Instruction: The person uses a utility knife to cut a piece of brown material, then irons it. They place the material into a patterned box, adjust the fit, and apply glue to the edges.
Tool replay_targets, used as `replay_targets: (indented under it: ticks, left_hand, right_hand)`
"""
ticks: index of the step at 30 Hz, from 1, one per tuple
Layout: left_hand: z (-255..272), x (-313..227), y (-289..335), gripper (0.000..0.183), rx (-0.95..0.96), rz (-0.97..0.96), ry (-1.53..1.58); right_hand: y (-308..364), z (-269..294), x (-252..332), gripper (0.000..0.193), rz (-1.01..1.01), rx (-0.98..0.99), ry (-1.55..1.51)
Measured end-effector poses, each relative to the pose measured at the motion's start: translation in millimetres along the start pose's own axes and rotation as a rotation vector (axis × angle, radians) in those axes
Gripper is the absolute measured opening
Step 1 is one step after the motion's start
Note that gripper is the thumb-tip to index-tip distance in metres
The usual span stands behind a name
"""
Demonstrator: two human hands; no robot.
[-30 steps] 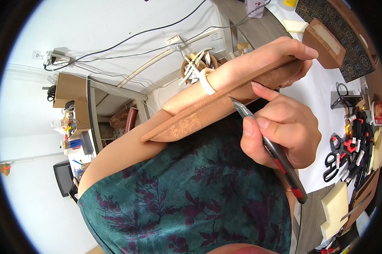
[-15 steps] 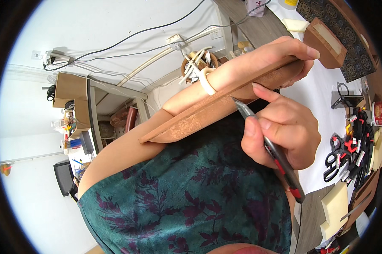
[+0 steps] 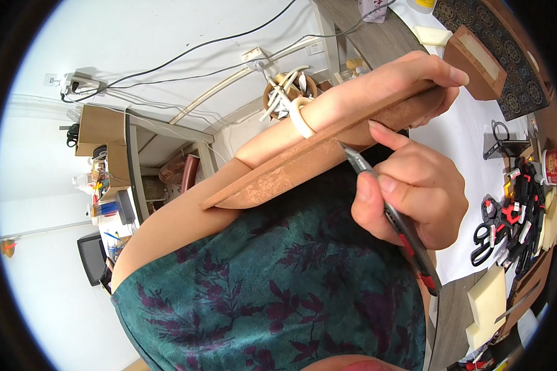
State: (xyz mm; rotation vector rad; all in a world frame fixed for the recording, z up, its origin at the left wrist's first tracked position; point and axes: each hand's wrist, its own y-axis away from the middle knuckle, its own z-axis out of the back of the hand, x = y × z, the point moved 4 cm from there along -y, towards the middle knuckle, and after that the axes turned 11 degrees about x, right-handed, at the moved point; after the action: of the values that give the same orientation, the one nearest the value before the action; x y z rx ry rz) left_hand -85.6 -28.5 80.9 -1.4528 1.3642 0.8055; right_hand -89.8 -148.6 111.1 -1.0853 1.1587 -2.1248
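A long brown piece with a flat rim and a curved, mottled body (image 3: 284,175) lies tilted along my left forearm. My left hand (image 3: 408,77) grips its far upper end, thumb and fingers wrapped round the edge; part of the fingers is hidden behind it. A pale bangle (image 3: 301,119) circles the left wrist. In my right hand (image 3: 417,191) is a black and red craft knife (image 3: 408,238), held like a pen. Its blade tip meets or nearly meets the piece's side just below the rim; actual contact I cannot tell. The right fingertips rest close to the piece.
On the right, a table with white paper (image 3: 457,216) carries scissors (image 3: 483,244), several black and red tools (image 3: 519,216), a brown block (image 3: 475,62) and cream foam pieces (image 3: 488,303). Cables (image 3: 185,52) run along the wall. A pot of white sticks (image 3: 284,93) stands beyond my left arm.
Both hands, the brown piece and the knife keep almost the same pose. The background has shifted very slightly.
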Motion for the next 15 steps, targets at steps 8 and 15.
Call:
replay_targets:
  ticks: [8,15]
  left_hand:
    - [-0.3,-3.7,0.0,0.051,0.018,0.03,-0.042]
    - [2.8,-5.0,-5.5,0.052,0.041,0.029,-0.189]
  right_hand:
    - [0.5,-1.6,-1.7,0.027,-0.015,-0.002,0.021]
    - [1.8,-1.0,-2.6,0.028,-0.017,-0.005,-0.003]
